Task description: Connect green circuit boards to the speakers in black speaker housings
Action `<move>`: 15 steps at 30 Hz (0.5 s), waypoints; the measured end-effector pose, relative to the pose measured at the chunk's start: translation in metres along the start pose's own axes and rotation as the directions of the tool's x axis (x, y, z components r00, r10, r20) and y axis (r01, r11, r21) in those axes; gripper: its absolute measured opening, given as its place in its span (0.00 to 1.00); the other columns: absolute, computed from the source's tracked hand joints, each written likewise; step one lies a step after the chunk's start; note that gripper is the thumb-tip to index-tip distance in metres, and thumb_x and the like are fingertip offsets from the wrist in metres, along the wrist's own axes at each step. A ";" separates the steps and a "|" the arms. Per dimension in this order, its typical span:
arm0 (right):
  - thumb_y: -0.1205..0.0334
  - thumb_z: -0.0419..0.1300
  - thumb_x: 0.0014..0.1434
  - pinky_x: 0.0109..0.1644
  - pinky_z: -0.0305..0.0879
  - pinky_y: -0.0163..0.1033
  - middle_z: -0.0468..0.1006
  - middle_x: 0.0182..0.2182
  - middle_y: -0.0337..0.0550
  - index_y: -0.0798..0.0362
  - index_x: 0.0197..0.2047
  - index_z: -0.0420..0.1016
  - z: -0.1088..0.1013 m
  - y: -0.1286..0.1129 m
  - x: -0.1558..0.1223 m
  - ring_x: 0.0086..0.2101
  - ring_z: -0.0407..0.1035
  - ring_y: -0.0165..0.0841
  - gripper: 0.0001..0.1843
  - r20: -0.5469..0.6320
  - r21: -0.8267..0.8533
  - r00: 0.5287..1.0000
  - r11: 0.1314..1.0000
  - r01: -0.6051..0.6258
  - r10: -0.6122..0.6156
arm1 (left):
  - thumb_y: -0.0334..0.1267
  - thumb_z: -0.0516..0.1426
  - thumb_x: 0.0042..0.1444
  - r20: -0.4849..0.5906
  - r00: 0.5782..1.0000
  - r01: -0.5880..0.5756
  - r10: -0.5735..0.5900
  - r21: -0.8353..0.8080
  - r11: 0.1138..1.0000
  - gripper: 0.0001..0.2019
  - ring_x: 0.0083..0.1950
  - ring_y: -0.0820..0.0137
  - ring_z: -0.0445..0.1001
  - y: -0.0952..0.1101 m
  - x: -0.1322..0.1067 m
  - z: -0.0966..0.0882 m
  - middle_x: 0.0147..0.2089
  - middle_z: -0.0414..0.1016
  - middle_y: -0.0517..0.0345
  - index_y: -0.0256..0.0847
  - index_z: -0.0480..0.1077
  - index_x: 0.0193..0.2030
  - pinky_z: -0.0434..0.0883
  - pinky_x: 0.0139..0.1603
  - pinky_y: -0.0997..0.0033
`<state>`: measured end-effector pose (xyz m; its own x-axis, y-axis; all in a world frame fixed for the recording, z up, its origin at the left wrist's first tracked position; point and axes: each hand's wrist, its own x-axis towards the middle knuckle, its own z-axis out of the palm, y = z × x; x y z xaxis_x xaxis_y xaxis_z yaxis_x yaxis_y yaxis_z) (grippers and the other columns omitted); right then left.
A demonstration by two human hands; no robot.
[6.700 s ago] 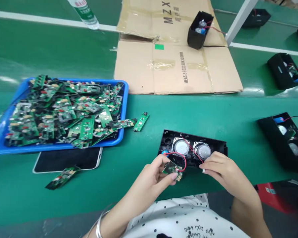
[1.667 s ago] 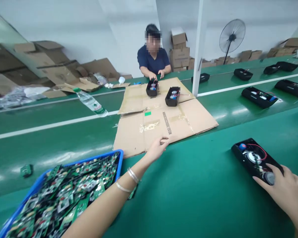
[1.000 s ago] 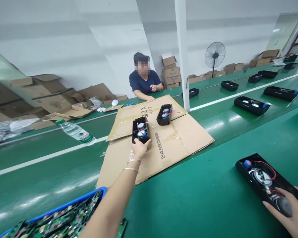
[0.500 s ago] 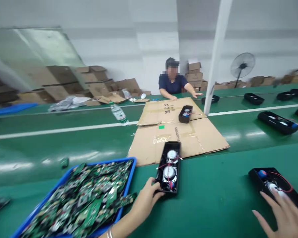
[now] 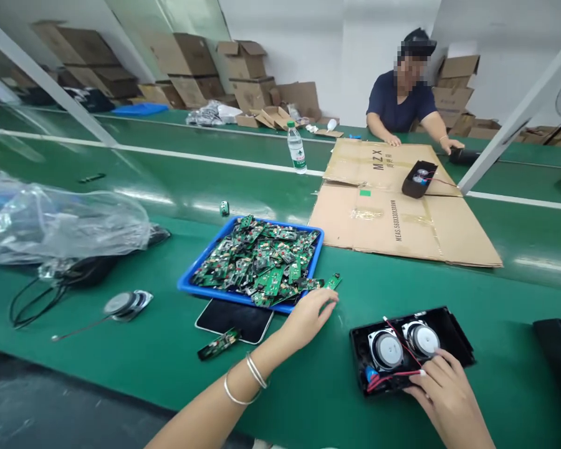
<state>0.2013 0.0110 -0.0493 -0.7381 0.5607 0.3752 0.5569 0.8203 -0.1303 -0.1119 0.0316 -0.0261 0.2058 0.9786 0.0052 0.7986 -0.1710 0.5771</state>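
A black speaker housing [image 5: 449, 337] lies open on the green belt in front of me, with two round speakers and red wires inside. My right hand [image 5: 444, 393] curls over its near rim, fingertips on the red wires. My left hand [image 5: 308, 315] is stretched out with fingers apart and nothing in it. Its fingertips sit beside a small green circuit board [image 5: 333, 282] at the right corner of the blue tray [image 5: 189, 284]. The tray is heaped with several green circuit boards [image 5: 262, 262].
A dark tablet [image 5: 234, 318] pokes out under the tray, a loose board [image 5: 219, 344] beside it. A loose speaker [image 5: 126, 304] and plastic bag [image 5: 60, 221] lie left. Flat cardboard [image 5: 402, 218] carries another housing [image 5: 419, 179]; a co-worker [image 5: 399, 100] sits behind. A water bottle [image 5: 296, 146] stands nearby.
My left hand pulled a housing off the cardboard to the front of the belt, let go and moved to the tray. My right hand left the other housing and now holds this one.
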 end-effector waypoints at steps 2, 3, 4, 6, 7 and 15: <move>0.65 0.53 0.65 0.48 0.61 0.49 0.69 0.23 0.37 0.52 0.28 0.68 -0.001 -0.014 -0.001 0.25 0.66 0.32 0.13 -0.010 0.012 0.997 0.997 -0.071 0.071 | 0.27 0.45 0.62 -0.058 0.997 0.048 -0.042 0.096 0.994 0.17 0.62 0.57 0.65 -0.003 0.004 0.013 0.59 0.69 0.36 0.32 0.68 0.53 0.62 0.62 0.49; 0.62 0.51 0.66 0.46 0.62 0.48 0.70 0.23 0.38 0.52 0.27 0.69 -0.002 -0.020 -0.001 0.25 0.66 0.32 0.15 -0.010 0.010 0.995 0.995 -0.095 0.096 | 0.25 0.46 0.61 -0.068 0.996 0.062 -0.053 0.136 0.989 0.18 0.65 0.54 0.61 -0.003 0.006 0.019 0.61 0.66 0.33 0.29 0.66 0.56 0.59 0.63 0.48; 0.58 0.50 0.67 0.45 0.62 0.47 0.72 0.23 0.39 0.52 0.29 0.70 -0.003 -0.025 0.000 0.25 0.67 0.33 0.16 -0.009 0.004 0.995 0.995 -0.104 0.104 | 0.24 0.46 0.60 -0.072 0.995 0.074 -0.063 0.169 0.983 0.19 0.67 0.53 0.58 -0.002 0.009 0.025 0.62 0.63 0.31 0.27 0.65 0.57 0.58 0.64 0.48; 0.50 0.49 0.67 0.40 0.65 0.44 0.75 0.26 0.41 0.53 0.37 0.74 -0.007 -0.030 0.005 0.27 0.70 0.34 0.18 -0.001 -0.014 0.997 0.997 -0.073 0.073 | 0.23 0.46 0.60 -0.069 0.994 0.098 -0.085 0.213 0.972 0.19 0.69 0.52 0.54 0.003 0.015 0.035 0.62 0.63 0.31 0.26 0.65 0.57 0.55 0.66 0.47; 0.47 0.50 0.65 0.36 0.66 0.42 0.76 0.28 0.42 0.53 0.43 0.74 -0.010 -0.030 0.008 0.28 0.71 0.35 0.20 0.008 -0.017 0.999 0.999 -0.047 0.047 | 0.23 0.46 0.60 -0.063 0.993 0.109 -0.097 0.221 0.969 0.18 0.68 0.52 0.55 0.005 0.017 0.038 0.61 0.65 0.31 0.26 0.66 0.55 0.54 0.66 0.46; 0.52 0.57 0.61 0.26 0.69 0.32 0.77 0.27 0.41 0.51 0.39 0.77 -0.029 -0.042 0.030 0.24 0.71 0.32 0.13 0.049 0.433 0.923 0.825 -0.365 0.382 | 0.18 0.47 0.55 -0.012 0.974 0.223 -0.225 -0.098 0.970 0.15 0.54 0.53 0.68 0.027 0.007 0.040 0.50 0.70 0.34 0.31 0.69 0.44 0.67 0.52 0.46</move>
<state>0.1665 -0.0103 -0.0057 -0.4868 0.8365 0.2514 0.5637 0.5207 -0.6412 -0.0666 0.0292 -0.0433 0.0142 0.9932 -0.1152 0.7646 0.0634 0.6413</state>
